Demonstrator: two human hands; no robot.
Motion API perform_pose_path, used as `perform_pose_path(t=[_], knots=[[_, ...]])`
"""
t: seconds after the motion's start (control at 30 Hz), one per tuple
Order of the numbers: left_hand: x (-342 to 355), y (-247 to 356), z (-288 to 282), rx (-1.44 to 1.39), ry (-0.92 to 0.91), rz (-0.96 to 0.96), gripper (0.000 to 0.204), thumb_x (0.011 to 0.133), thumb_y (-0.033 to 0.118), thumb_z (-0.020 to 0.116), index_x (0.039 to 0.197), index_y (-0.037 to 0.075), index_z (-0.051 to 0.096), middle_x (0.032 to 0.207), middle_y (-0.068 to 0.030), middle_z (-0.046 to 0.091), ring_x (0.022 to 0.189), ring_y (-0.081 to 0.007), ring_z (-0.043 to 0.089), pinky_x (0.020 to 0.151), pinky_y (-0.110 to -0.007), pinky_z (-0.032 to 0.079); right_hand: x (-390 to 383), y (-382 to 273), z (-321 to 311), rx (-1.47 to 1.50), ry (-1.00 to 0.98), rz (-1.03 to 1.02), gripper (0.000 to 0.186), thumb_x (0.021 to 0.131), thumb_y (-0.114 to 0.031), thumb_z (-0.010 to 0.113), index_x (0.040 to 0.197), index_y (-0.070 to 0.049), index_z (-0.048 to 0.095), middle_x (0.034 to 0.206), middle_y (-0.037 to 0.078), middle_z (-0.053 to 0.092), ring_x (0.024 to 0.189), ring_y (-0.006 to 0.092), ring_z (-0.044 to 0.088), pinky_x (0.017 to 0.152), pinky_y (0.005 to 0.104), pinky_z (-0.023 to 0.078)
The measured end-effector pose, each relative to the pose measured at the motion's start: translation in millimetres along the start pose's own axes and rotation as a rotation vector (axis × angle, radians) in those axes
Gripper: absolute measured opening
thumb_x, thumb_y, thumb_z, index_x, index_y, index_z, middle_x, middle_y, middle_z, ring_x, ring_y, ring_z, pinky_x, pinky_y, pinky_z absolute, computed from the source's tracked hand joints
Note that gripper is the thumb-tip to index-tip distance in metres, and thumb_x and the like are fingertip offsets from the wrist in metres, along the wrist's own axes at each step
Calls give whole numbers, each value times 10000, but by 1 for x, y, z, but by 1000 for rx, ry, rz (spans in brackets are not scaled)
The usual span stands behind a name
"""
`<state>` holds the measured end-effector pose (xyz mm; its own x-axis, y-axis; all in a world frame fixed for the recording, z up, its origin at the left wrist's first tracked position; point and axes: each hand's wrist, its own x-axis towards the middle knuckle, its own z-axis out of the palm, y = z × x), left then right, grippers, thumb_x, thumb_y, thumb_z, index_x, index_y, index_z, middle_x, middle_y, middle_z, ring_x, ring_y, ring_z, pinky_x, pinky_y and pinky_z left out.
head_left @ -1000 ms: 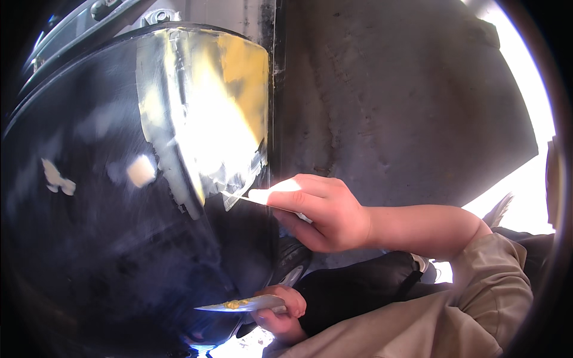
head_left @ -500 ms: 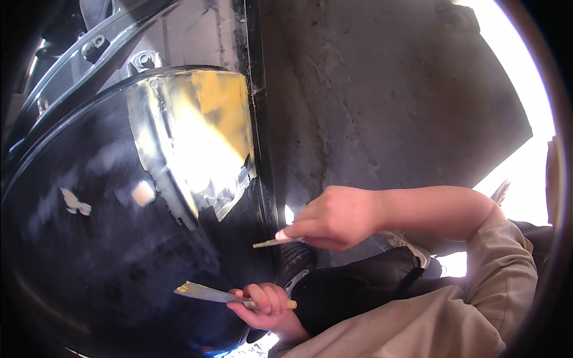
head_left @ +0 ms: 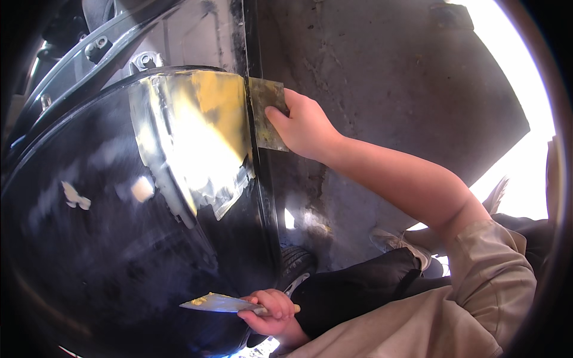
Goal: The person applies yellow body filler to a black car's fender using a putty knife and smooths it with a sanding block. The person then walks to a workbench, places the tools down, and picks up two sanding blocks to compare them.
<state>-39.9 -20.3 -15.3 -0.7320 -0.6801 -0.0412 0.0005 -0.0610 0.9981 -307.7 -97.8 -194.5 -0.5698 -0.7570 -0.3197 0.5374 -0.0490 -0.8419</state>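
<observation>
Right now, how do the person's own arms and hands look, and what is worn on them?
Both hands are bare, with no gloves, rings or watch visible. The right hand leads to a forearm bare up to a beige sleeve, loose and creased, ending near the elbow. The left hand shows only fingers and wrist; whether that arm is sleeved cannot be told.

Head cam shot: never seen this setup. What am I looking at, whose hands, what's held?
It is one view from a fisheye camera worn on a person's head, looking down at their own hands, so straight edges bend. No robot here. In front is a glossy black car panel with a patch sanded bare and smeared with yellow filler. The right hand presses a flat spreader against the panel's edge beside that patch. The left hand, lower down, holds a putty knife with a dab of yellow filler on its blade. Grey concrete floor lies behind.
</observation>
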Motion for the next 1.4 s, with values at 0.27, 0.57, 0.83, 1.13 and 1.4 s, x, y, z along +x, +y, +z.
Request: perform_pose_path(t=[0.27,0.57,0.83,1.13,1.4], knots=[[-9,0,2,-106,112,23,558,1088,508,322,1262,35,561,644,-95,528,411,-179,468,348,-299,441,11,3,4,-4,-9,-6,330,976,-193,571,1244,-9,628,1087,167,723,1026,295,686,905,384,516],[-10,1,4,-96,113,32,549,1092,495,320,1267,33,559,650,-97,530,405,-177,466,347,-298,441,17,12,11,10,6,-12,340,966,-208,557,1230,-8,634,1099,193,716,1043,335,681,908,404,520],[-11,1,1,-96,106,35,547,1095,485,319,1280,26,554,657,-99,532,410,-175,470,354,-296,447,15,10,12,147,-70,71,333,988,-188,556,1272,-33,635,1119,154,723,1066,287,677,945,382,505],[-12,1,1,-91,117,44,541,1097,476,324,1278,20,552,652,-101,529,405,-177,470,350,-296,448,5,6,5,110,-74,87,324,995,-183,558,1272,-32,634,1116,127,725,1061,256,678,941,365,502],[-7,4,3,25,20,15,476,1112,452,253,1293,79,487,659,-56,457,409,-136,403,335,-265,419,12,15,8,119,-25,31,336,995,-197,557,1277,-27,624,1139,159,718,1082,293,672,951,379,500]])
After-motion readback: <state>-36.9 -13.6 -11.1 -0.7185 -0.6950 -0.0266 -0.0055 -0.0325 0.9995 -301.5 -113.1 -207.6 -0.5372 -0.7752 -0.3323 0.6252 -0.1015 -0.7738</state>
